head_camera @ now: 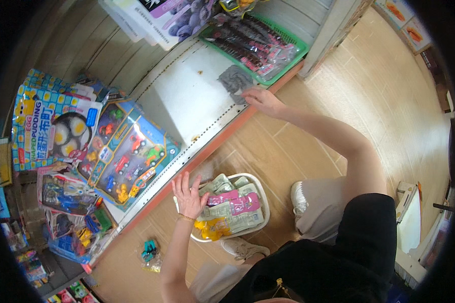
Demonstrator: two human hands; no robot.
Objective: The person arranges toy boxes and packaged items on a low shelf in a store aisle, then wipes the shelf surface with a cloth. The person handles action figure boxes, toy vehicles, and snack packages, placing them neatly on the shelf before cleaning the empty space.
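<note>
My right hand (263,101) rests at the front edge of a white metal shelf (167,102), its fingers on a crumpled grey cloth (235,81). Just beyond the cloth stands a green plastic basket (265,78) with packaged dark snacks in clear wrappers. Over the left rim of a white plastic basket (266,200) hovers my left hand (189,197), fingers spread and nothing in them; whether it touches the rim I cannot tell. That basket stands on the floor and holds pale, pink and yellow packets (235,204).
Boxed toy cars (129,155) and egg pudding bags (55,128) crowd the shelf's left part. Fruit-printed packages (174,22) hang at the back. On the tiled floor (261,144) lies a small bagged teal toy (149,252). My shoes (299,200) flank the white basket.
</note>
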